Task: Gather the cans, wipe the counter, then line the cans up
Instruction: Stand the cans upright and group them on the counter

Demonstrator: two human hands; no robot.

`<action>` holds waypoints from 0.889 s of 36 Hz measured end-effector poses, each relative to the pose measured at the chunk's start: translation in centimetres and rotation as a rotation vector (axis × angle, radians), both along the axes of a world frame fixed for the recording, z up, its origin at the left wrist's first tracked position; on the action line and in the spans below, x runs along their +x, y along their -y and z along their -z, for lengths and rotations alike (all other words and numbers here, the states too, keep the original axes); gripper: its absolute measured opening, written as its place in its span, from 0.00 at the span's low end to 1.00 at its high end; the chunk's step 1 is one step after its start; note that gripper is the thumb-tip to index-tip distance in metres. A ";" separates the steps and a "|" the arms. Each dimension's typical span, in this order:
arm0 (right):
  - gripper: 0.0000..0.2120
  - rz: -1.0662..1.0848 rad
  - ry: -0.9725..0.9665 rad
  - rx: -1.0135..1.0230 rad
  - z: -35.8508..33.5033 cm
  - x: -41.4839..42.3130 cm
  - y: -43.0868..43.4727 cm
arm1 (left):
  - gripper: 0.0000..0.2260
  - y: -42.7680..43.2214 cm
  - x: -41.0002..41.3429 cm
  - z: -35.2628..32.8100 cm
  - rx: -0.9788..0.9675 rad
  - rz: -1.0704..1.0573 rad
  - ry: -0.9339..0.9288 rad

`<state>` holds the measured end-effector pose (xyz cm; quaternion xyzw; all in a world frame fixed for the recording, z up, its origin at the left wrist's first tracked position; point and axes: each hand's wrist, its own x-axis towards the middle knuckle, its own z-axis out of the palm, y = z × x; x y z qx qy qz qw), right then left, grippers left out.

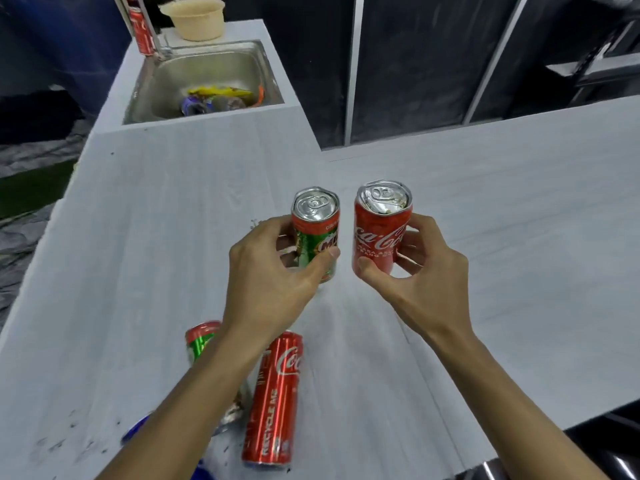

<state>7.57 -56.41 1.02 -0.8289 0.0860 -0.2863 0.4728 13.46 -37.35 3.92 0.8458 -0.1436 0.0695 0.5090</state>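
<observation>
a: cans first. where are they relative to the hands?

b: left hand (273,271) is wrapped around a green can (317,233), thumb in front, other digits behind. right hand (415,265) is pinching a red can (381,226) the same way, thumb low on the front. both cans are upright, tops up, just beside each other but not touching. i can't tell whether they rest on the tabletop (485,220) or hang a little above it.

a: and the rest?

b: a long red can (273,400) lies on its side behind the left hand, toward the person, just right of the left forearm, long axis running roughly along that forearm. another green can (201,337) is half hidden under the same forearm, and something blue (138,431) peeks out lower down, too hidden to name. one more red can (142,32) stands far ahead of the left hand, beside the sink (211,74).

a: so what does the next move turn on?

b: my guess: gathering is under way, with wiping and lining up not yet done. the lying cans sit on the left hand's side, so that hand is nearer, and it would need to pull back and grip across the long axis.
</observation>
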 end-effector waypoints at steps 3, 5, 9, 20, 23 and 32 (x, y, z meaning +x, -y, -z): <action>0.32 0.007 -0.011 -0.007 0.7 0.8 2.3 | 0.24 2.8 1.0 0.6 0.006 0.011 -0.017; 0.32 0.019 -0.021 -0.011 1.3 1.4 4.0 | 0.25 4.7 1.8 1.1 0.015 0.015 -0.029; 0.33 0.035 -0.026 -0.004 2.1 2.7 6.9 | 0.25 8.0 3.4 2.0 0.014 0.023 -0.041; 0.33 0.129 -0.037 0.051 4.5 7.7 13.8 | 0.28 15.9 8.9 3.3 0.044 0.053 -0.058; 0.33 0.162 -0.039 0.047 5.0 9.2 15.3 | 0.28 17.7 10.2 3.8 0.044 0.065 -0.067; 0.31 0.180 -0.039 0.058 6.7 12.3 18.6 | 0.29 21.2 12.9 5.7 0.036 0.078 -0.087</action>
